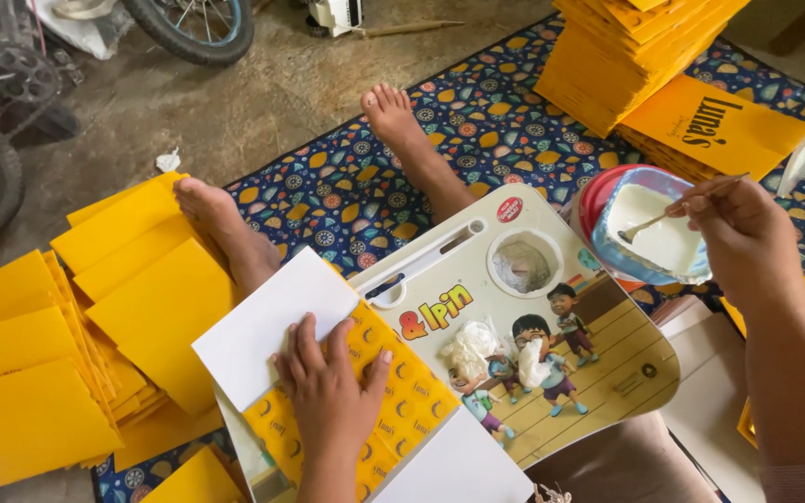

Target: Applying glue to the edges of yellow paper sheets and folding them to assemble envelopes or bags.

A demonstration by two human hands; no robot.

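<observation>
Nearest us, the left hand (pixel 333 396) lies flat, fingers spread, pressing a yellow patterned card (pixel 379 410) and white sheet (pixel 272 326) onto the cartoon lap table (pixel 598 345). Further out, the right hand (pixel 743 237) pinches a thin stick (pixel 668 216) dipped in the glue tub (pixel 656 228). Beyond stand stacked yellow cards (pixel 631 51).

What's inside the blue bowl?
The blue bowl holds white paste, and the right hand dips a thin stick into it. The paste hides the bowl's bottom.
</observation>
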